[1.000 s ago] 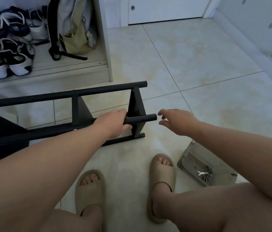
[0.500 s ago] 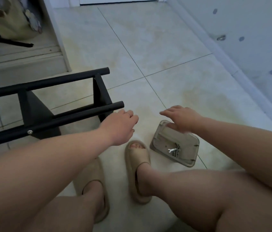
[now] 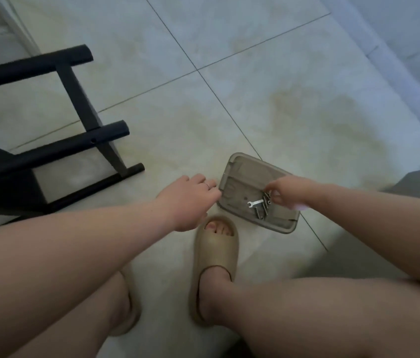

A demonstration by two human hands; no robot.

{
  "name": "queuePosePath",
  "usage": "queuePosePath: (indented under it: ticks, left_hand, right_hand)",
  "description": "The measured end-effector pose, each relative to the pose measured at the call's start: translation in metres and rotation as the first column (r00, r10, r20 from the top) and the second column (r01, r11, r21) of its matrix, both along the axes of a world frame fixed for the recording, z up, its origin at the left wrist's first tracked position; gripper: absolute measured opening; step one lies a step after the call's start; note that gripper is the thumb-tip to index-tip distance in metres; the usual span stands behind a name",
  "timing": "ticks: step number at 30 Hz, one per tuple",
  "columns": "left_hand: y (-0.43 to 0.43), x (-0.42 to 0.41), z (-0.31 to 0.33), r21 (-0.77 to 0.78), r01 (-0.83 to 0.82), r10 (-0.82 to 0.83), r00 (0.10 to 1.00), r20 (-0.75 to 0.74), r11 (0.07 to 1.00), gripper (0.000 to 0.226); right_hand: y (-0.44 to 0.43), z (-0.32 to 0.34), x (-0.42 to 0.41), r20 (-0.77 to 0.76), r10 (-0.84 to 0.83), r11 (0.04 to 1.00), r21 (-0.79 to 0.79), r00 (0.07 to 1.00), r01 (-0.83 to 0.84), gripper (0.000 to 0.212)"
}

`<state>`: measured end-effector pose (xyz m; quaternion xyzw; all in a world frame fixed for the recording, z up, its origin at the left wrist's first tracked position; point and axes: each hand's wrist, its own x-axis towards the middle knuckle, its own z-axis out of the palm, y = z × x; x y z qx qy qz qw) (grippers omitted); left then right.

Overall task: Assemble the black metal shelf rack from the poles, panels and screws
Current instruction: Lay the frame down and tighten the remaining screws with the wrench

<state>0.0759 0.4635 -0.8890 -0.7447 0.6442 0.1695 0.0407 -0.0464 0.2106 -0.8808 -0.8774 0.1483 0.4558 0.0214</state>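
The rack (image 3: 61, 149) is lying on its side on the floor (image 3: 281, 99). A tray (image 3: 242, 171) is sitting near its end, holding screws (image 3: 263, 213) and a wrench (image 3: 255, 202). The left hand (image 3: 188, 200) is hovering at the tray's left rim, its grip loose and holding nothing. The right hand (image 3: 291, 192) is reaching into the screws, fingertips curling onto them. I cannot tell whether its grip is holding one.

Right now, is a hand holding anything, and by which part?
The left hand holds nothing. The right hand touches the silver metal screws in the shallow beige plastic tray; whether it pinches one cannot be told.
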Motion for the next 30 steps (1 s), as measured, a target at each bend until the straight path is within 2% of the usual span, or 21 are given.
queuePosePath:
  ticks: [6,12,18,22,25,30]
  left_hand:
    - [-0.039,-0.008,-0.043,-0.019,0.084,-0.083,0.995,0.062,0.996,0.044]
    - [-0.036,-0.016,-0.066,-0.03,0.133,-0.129,0.984,0.121,0.991,0.026]
    - [-0.038,-0.018,-0.074,-0.185,0.125,-0.102,0.986,0.131,0.975,0.022]
    - [-0.038,-0.018,-0.073,-0.2,0.139,-0.114,0.985,0.132,0.97,0.022]
    - [-0.041,-0.018,-0.07,-0.148,0.138,-0.119,0.984,0.131,0.979,0.022]
    - [-0.042,-0.013,-0.055,-0.004,0.089,-0.089,0.996,0.032,0.996,0.038]
  right_hand:
    - [-0.02,-0.062,-0.019,0.017,-0.112,0.992,0.06,0.994,0.11,0.028]
    - [-0.019,-0.113,-0.035,0.0,-0.105,0.991,0.087,0.995,0.104,0.019]
    - [-0.018,-0.146,-0.032,0.073,-0.165,0.983,0.088,0.984,0.159,0.035]
    - [-0.016,-0.151,-0.034,0.111,-0.182,0.979,0.109,0.977,0.17,0.033]
    - [-0.016,-0.143,-0.034,0.131,-0.215,0.972,0.125,0.968,0.199,0.032]
    - [-0.018,-0.096,-0.019,0.229,-0.342,0.937,0.156,0.911,0.313,0.011]
